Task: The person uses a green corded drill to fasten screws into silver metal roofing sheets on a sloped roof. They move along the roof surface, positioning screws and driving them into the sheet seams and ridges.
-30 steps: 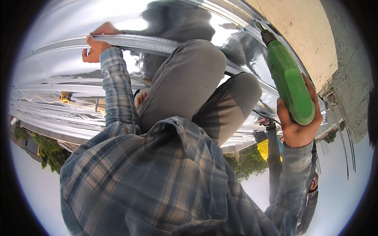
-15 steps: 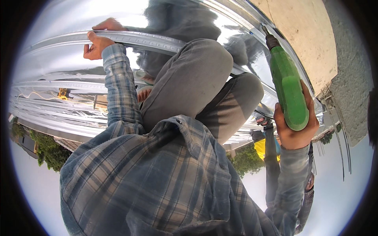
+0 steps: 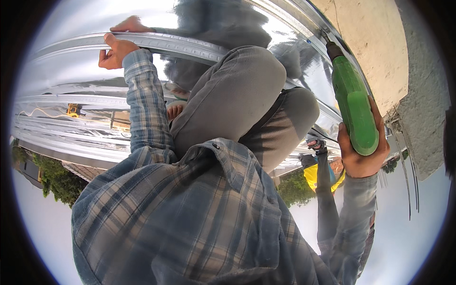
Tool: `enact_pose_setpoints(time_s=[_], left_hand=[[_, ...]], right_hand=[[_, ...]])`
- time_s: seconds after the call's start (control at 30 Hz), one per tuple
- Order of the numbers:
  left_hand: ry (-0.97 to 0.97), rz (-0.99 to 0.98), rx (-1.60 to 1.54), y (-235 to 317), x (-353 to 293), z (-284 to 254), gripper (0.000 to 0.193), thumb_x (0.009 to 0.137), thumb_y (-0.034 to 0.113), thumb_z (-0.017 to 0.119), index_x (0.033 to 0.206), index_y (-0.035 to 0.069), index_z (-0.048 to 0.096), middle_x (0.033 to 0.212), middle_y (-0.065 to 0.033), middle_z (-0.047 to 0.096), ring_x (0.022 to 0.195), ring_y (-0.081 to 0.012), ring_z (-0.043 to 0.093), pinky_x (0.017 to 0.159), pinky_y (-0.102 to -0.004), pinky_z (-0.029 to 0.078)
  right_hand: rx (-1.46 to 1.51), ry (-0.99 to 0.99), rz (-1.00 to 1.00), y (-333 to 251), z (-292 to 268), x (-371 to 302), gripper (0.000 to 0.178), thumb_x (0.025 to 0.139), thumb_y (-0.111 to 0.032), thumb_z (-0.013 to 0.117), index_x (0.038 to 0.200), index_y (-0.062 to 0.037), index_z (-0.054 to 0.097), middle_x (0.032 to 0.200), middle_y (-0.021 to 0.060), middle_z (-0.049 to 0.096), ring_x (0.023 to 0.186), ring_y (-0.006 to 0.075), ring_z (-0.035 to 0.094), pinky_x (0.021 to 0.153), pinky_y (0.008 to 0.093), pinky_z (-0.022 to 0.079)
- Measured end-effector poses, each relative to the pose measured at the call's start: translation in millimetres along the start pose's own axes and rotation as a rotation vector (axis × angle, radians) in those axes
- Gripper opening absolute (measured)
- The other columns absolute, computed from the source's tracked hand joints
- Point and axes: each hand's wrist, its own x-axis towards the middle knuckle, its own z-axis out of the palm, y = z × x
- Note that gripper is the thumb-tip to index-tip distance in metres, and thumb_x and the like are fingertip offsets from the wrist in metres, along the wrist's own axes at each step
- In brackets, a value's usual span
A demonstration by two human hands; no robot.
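Note:
My left hand (image 3: 116,51) is closed around a long ridged metal batten (image 3: 180,45), fingers on its far edge and underside. Beneath the batten lies shiny reflective foil sheeting (image 3: 156,16), which mirrors the hand and my body. A green power drill (image 3: 354,99) fills my right hand (image 3: 363,161), gripped at its rear end. Its dark chuck and bit (image 3: 328,42) point at a metal edge channel (image 3: 297,23) running beside the wall. The bit's tip appears to touch the channel, though the exact contact is too small to tell.
A pale concrete wall (image 3: 373,42) borders the right side, with thin rods (image 3: 411,175) beyond. A yellow-and-black tool (image 3: 73,110) with a cable lies among battens at the left. Another person (image 3: 327,190) in dark trousers is behind my right arm. My bent knees (image 3: 242,90) occupy the middle.
The whole view has shifted slightly. The drill and my right hand sit a little farther right in the picture, with the bit still at the edge channel. My left hand keeps hold of the batten.

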Motion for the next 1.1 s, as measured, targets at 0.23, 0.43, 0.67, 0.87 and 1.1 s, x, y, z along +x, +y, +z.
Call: enact_pose_setpoints(time_s=[0.23,0.43,0.67,0.87,1.1], left_hand=[[-0.009,0.024,0.069,3.1,1.5,-4.4,0.048,0.087,0.030,0.066,0.117,0.006,0.038,0.098,-0.0097,0.045,0.086,-0.0244,0.061,0.073,-0.0328,0.061],[-0.058,0.044,0.106,5.9,4.4,-11.0,0.044,0.089,0.025,0.063,0.117,0.003,0.036,0.097,-0.0162,0.051,0.084,-0.0278,0.064,0.071,-0.0371,0.061],[-0.162,0.100,0.297,-11.5,-7.7,1.6,0.053,0.088,0.043,0.062,0.113,0.001,0.042,0.109,-0.0190,0.054,0.099,-0.0356,0.059,0.086,-0.0476,0.047],[-0.653,0.038,0.370,16.0,26.8,-47.1,0.063,0.079,0.047,0.075,0.119,0.002,0.058,0.117,-0.0198,0.063,0.110,-0.0334,0.061,0.094,-0.0401,0.051],[-1.104,0.248,0.151,-35.8,66.0,-67.3,0.033,0.093,0.039,0.057,0.114,0.015,0.068,0.105,-0.0091,0.071,0.099,-0.0283,0.067,0.086,-0.0385,0.054]], right_hand=[[-0.092,-0.039,-0.109,-6.4,-11.6,16.6,0.060,0.071,-0.009,0.072,0.130,-0.0044,0.058,0.112,0.0184,0.069,0.098,0.0298,0.071,0.084,0.0382,0.057],[0.015,-0.014,-0.062,4.4,-15.8,28.1,0.057,0.069,-0.014,0.076,0.123,-0.0067,0.063,0.102,0.0164,0.072,0.100,0.0289,0.070,0.086,0.0360,0.056],[-0.162,0.092,0.185,7.4,-12.7,14.7,0.060,0.060,-0.031,0.079,0.117,-0.0163,0.068,0.103,0.0130,0.072,0.098,0.0308,0.069,0.088,0.0395,0.054],[-0.104,0.135,0.100,40.1,-8.2,56.0,0.062,0.051,-0.040,0.086,0.106,-0.0138,0.073,0.102,0.0085,0.074,0.097,0.0264,0.070,0.088,0.0384,0.055],[-0.184,0.064,0.050,-16.7,-21.0,46.6,0.072,0.053,-0.059,0.082,0.106,-0.0102,0.073,0.108,0.0138,0.072,0.103,0.0275,0.069,0.092,0.0387,0.054]])
